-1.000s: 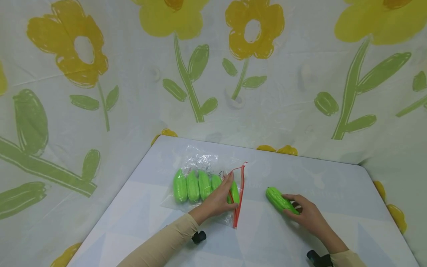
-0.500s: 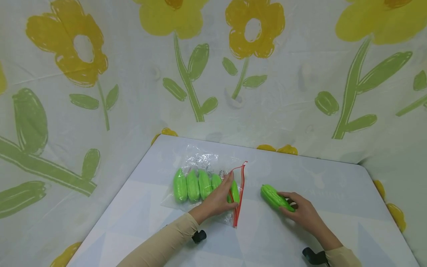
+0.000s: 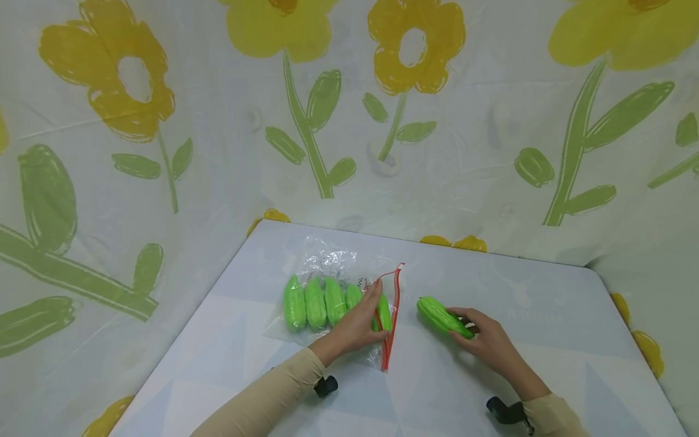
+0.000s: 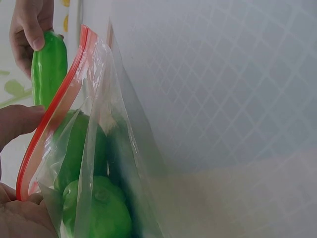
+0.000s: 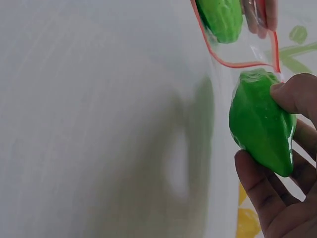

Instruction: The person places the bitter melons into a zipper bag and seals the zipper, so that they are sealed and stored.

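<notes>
A clear zip bag (image 3: 327, 291) with a red seal strip (image 3: 391, 315) lies on the pale table (image 3: 524, 285), with several green ridged toy gourds (image 3: 317, 302) inside. My left hand (image 3: 357, 325) pinches the bag's upper lip and holds its mouth open (image 4: 54, 114). My right hand (image 3: 483, 340) grips one loose green gourd (image 3: 441, 316) just right of the bag's mouth. In the right wrist view the gourd (image 5: 260, 121) sits between thumb and fingers, close to the red strip (image 5: 233, 62).
A cloth with yellow flowers (image 3: 415, 48) and green stems hangs behind and beside the table. The table's right half (image 3: 546, 340) lies beyond my right hand. Black wrist mounts (image 3: 326, 386) show near both sleeves.
My right hand has carried the loose gourd leftward, closer to the bag's mouth. The left hand and the bag have stayed in place.
</notes>
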### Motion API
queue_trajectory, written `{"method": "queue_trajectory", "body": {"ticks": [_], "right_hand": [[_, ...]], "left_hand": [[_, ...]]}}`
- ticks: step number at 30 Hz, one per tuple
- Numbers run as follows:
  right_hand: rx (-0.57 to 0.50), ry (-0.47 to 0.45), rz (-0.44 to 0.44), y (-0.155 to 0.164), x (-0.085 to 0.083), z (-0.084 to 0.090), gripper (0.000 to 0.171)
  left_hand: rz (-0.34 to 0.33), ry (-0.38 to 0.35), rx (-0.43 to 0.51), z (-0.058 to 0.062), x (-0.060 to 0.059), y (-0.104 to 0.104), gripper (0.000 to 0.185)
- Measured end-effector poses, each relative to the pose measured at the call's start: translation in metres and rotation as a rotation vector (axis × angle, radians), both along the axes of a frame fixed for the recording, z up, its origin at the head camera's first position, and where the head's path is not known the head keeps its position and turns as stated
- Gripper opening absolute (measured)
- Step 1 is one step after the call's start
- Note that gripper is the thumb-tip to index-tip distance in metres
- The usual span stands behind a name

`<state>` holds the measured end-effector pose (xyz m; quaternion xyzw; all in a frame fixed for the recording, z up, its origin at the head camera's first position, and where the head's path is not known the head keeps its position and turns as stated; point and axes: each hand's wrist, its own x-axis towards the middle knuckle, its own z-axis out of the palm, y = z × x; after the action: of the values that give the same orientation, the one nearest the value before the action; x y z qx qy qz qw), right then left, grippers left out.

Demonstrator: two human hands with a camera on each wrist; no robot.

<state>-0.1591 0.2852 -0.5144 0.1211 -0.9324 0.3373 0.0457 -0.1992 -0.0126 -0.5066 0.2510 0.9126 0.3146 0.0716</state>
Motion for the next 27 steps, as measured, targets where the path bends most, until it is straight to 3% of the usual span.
{"method": "queue_trajectory", "body": {"ticks": [27], "right_hand": [[-0.051, 0.000, 0.036, -0.037, -0.020, -0.006, 0.045]], "left_hand": [[-0.020, 0.048, 0.013, -0.001, -0.001, 0.000, 0.108]]}}
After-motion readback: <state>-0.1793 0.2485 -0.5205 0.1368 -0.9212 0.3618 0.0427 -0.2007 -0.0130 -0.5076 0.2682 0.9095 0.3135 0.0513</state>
